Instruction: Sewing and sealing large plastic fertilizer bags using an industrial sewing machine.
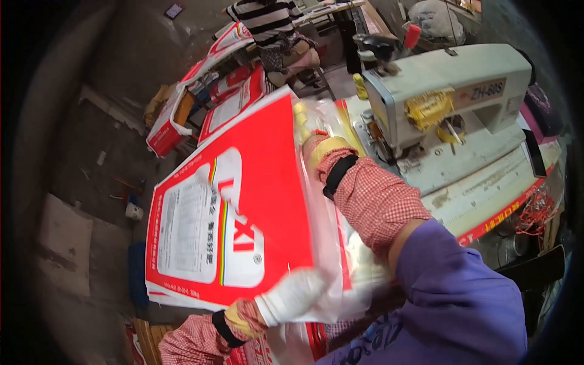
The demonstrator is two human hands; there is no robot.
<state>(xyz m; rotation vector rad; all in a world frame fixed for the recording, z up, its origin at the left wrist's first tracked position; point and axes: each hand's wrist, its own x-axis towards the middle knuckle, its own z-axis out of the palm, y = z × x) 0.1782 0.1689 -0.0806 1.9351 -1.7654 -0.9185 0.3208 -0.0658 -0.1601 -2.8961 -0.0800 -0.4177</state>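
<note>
Purple sleeve (450,304) filled the lower right, nearest the lens, and from it the right hand (328,155) in a yellowish glove reached up to the top edge of the red and white sack (243,201). I could see its fingers curled over that edge together with the clear plastic liner (356,255), pinching both. The left hand (292,298), in a white glove with a checked cuff, was pressed shut on the sack's lower corner. The sack hung between the two hands, tilted, just left of the sewing machine (450,91) and not yet under its needle. By my judgement the liner was in place but the mouth remained unsewn, so stitching was left. More printed sacks (213,103) lay stacked beyond, near a person in a striped top (267,18).
</note>
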